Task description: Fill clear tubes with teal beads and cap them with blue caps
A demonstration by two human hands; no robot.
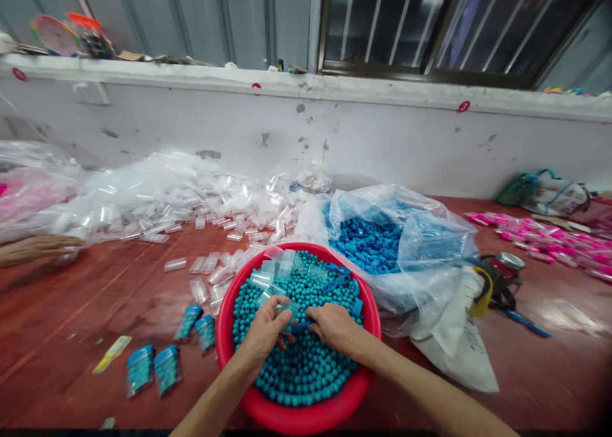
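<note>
Both hands are over a red basin (371, 297) filled with teal beads (296, 386). My left hand (268, 327) has its fingers closed around a clear plastic container (289, 311). Close to its right, my right hand (329, 325) pinches a small blue piece (301, 327), partly hidden by the fingers, beside that container. More clear containers (268, 274) and some blue pieces (337, 279) lie on the beads at the back of the basin.
Filled blue-topped containers (167, 368) and a yellow strip (112, 354) lie left. Loose clear containers (229, 201) spread behind. A plastic bag of blue pieces (368, 239) stands behind right, near a white bag (454, 341). Another person's hand (43, 249) reaches in at far left.
</note>
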